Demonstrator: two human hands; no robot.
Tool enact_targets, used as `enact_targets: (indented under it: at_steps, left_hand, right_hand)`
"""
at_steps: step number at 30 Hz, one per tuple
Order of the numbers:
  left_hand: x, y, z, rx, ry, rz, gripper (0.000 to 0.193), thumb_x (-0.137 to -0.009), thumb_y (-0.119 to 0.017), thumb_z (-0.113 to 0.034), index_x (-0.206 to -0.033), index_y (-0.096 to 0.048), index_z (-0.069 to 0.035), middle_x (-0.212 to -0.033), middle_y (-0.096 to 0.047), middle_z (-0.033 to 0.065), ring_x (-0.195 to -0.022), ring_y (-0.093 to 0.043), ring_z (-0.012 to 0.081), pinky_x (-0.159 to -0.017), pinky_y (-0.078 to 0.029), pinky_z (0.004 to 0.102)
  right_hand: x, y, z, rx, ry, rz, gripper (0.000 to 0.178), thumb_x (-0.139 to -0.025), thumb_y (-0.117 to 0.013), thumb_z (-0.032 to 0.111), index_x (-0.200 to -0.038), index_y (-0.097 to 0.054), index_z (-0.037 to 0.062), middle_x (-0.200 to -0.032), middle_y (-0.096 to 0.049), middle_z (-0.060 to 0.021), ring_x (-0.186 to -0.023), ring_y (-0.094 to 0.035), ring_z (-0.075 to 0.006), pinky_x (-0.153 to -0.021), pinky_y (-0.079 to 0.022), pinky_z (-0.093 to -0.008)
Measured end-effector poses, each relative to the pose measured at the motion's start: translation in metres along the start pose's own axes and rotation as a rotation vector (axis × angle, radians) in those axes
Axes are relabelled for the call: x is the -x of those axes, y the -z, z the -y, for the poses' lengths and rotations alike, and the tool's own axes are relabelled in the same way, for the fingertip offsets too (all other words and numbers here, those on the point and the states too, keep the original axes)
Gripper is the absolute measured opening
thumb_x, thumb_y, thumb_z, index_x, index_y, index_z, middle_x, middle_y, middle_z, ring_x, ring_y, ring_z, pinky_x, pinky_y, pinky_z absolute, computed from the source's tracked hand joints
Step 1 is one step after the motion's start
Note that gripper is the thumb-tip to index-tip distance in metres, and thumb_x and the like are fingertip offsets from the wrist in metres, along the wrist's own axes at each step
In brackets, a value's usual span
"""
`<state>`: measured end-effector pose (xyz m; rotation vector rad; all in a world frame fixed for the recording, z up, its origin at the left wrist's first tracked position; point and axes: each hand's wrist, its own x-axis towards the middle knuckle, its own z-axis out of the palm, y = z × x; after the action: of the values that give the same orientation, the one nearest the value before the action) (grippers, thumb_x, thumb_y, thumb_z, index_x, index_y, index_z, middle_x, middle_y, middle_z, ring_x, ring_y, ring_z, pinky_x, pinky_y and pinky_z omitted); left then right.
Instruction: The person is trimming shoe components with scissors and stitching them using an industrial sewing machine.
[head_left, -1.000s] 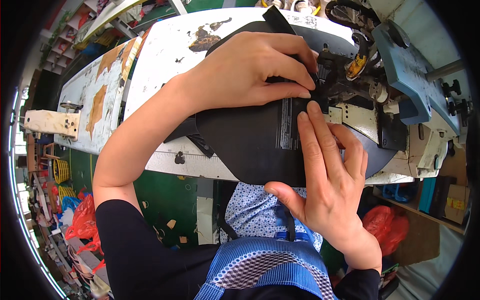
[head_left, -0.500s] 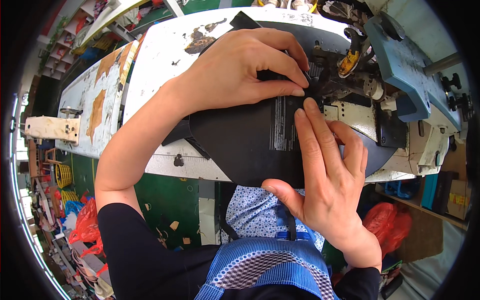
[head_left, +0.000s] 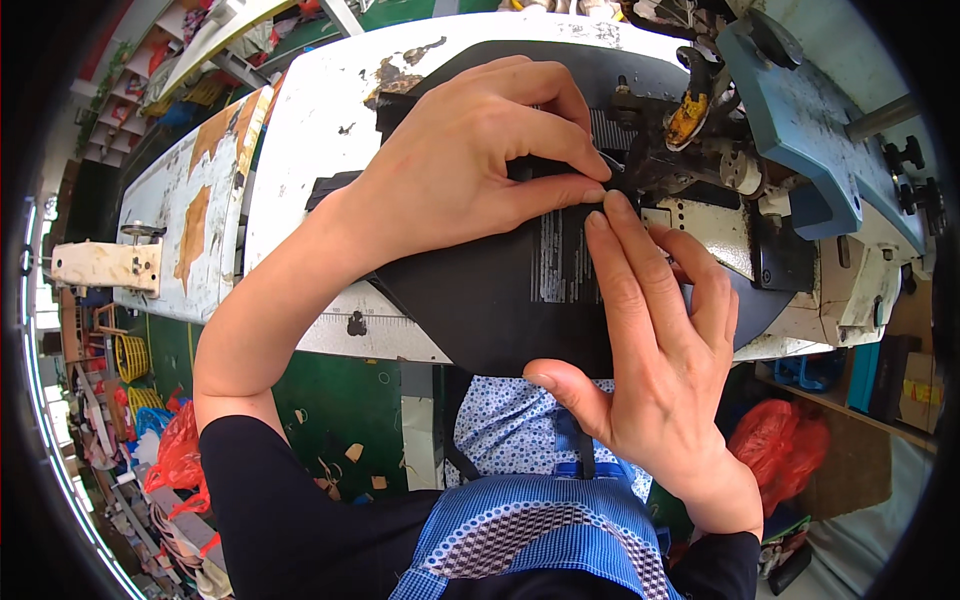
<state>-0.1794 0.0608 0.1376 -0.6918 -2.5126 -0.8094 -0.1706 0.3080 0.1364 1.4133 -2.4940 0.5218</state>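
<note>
A large black sheet (head_left: 480,300) with a band of fine pale lines lies over the white machine table. My left hand (head_left: 490,150) arches above it, thumb and forefinger pinched together beside the sewing machine's foot area (head_left: 640,150). What the pinch holds is hidden. Dark strip-like ends (head_left: 395,115) stick out from behind that hand and wrist. My right hand (head_left: 655,340) lies on the sheet's right part, fingers stretched out and thumb spread. Its two foremost fingertips nearly meet the left thumb.
The machine's light blue head (head_left: 790,120) stands at the right, with a yellow-marked lever part (head_left: 690,118). Left of the table is another worn worktop (head_left: 195,210). Red plastic bags (head_left: 775,440) hang below at the right. Scraps litter the green floor (head_left: 330,400).
The black sheet has shifted and turned slightly, its striped band a little further left. The dark strip ends by the left hand have swung toward the left. Both hands stay nearly in place.
</note>
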Motion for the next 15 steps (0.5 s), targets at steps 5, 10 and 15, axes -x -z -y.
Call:
enact_targets:
  at_steps: [5,10,15]
  left_hand:
    - [0.0007,-0.0015,-0.0021,-0.012,0.022,-0.011,0.021,-0.081,-0.086,-0.004,-0.101,-0.083,-0.009,-0.102,-0.065,0.0047,-0.094,-0.067,0.0196,-0.079,-0.055,0.0306]
    - [-0.0004,-0.0005,-0.0011,-0.012,0.012,-0.011,0.02,-0.08,-0.087,-0.005,-0.1,-0.083,-0.009,-0.101,-0.064,0.0051,-0.093,-0.067,0.0198,-0.079,-0.055,0.0311]
    - [-0.0011,0.0001,0.0026,-0.027,-0.008,-0.017,0.019,-0.08,-0.087,-0.006,-0.099,-0.082,-0.008,-0.1,-0.065,0.0052,-0.091,-0.068,0.0207,-0.078,-0.055,0.0318]
  right_hand:
    - [0.0025,-0.0014,-0.0002,0.025,-0.004,0.011,0.092,-0.091,-0.061,0.071,-0.141,-0.062,-0.0059,-0.15,-0.059,-0.0171,-0.118,-0.057,-0.0344,-0.103,-0.044,-0.0467]
    - [0.0033,-0.0029,0.0,0.04,-0.006,-0.013,0.091,-0.091,-0.061,0.071,-0.14,-0.063,-0.0053,-0.149,-0.06,-0.0165,-0.114,-0.056,-0.0331,-0.101,-0.044,-0.0457]
    - [0.0027,-0.0048,-0.0005,0.043,-0.017,-0.017,0.09,-0.091,-0.061,0.071,-0.14,-0.064,-0.0038,-0.148,-0.061,-0.0151,-0.113,-0.057,-0.0328,-0.101,-0.043,-0.045]
